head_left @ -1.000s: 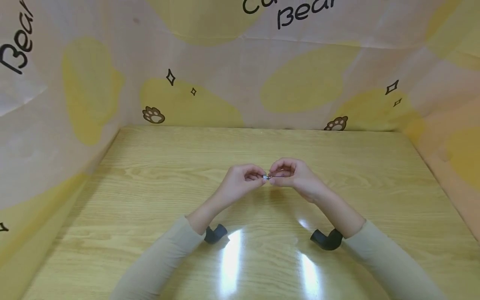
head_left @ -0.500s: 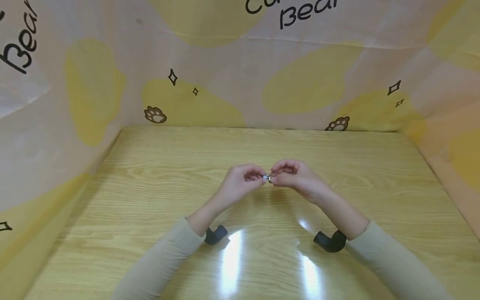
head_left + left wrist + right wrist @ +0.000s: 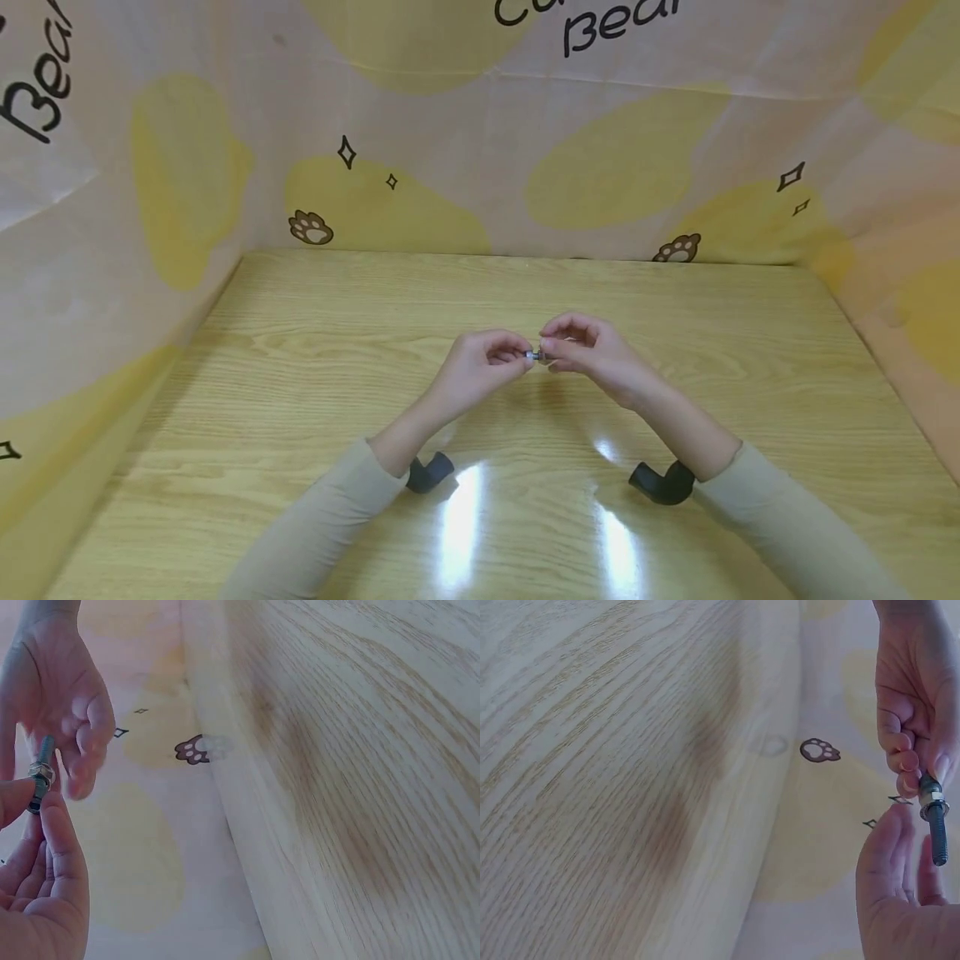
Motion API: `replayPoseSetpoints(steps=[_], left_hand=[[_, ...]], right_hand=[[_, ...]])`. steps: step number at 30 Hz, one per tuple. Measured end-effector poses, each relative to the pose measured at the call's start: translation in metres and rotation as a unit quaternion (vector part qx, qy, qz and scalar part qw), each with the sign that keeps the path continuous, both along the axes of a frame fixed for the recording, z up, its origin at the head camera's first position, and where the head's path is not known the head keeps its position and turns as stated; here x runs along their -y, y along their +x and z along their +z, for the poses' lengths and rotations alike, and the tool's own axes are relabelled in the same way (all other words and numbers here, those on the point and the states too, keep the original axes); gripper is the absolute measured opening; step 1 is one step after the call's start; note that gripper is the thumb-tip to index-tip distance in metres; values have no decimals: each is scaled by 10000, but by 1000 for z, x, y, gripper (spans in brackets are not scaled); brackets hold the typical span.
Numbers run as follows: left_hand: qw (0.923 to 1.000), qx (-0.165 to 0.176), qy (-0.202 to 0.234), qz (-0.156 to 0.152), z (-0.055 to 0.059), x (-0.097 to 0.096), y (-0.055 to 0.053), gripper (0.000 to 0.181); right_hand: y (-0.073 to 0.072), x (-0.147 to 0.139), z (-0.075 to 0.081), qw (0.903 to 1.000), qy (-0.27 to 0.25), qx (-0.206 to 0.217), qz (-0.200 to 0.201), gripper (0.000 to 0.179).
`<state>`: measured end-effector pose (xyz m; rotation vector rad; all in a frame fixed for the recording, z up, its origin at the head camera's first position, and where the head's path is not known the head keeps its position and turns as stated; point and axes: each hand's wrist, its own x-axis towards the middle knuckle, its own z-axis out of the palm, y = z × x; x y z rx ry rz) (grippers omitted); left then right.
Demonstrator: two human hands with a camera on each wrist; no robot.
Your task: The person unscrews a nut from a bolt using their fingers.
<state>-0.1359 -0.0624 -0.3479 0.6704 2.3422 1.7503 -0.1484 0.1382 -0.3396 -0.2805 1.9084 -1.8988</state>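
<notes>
In head view, left hand (image 3: 487, 360) and right hand (image 3: 588, 357) near each other above wooden table (image 3: 337, 375), small bolt (image 3: 536, 356) between them, in left wrist view, left thumb and forefinger pinching the bolt, nut (image 3: 43, 774) around it, in right wrist view, right fingers loosely extended beside the threaded end.

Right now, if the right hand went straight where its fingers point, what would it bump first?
Most likely the left hand, straight ahead of the right hand. The bolt it holds, with its nut, sticks out very near that line, so fingers might brush that first; depth is unclear.
</notes>
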Motion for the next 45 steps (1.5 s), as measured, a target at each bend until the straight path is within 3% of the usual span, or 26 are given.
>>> replayPoseSetpoints(steps=[6,10,17,22,27,30,34,40,45], left_hand=[[10000,50,22,56,-1,1,0,11],[9998,113,-17,156,-2,2,1,12],[9998,71,11,168,2,4,3,14],[9998,72,-7,163,1,6,3,13],[9998,77,-33,158,0,7,3,11],[9999,49,-24,143,0,7,3,11],[9998,59,-3,174,0,8,4,10],[9998,144,18,122,2,7,4,12],[9998,79,1,173,1,8,4,12]], right_hand=[[1,2,1,9998,113,27,153,18],[1,1,0,9994,52,-310,168,41],[2,4,0,9991,325,-173,194,26],[3,4,0,9991,141,-352,177,40],[3,4,0,9989,365,-223,168,30],[4,5,0,9981,407,-373,258,23],[4,5,0,9973,331,-602,242,32],[5,6,2,9976,606,-285,164,27],[5,7,4,9985,357,-356,224,33]])
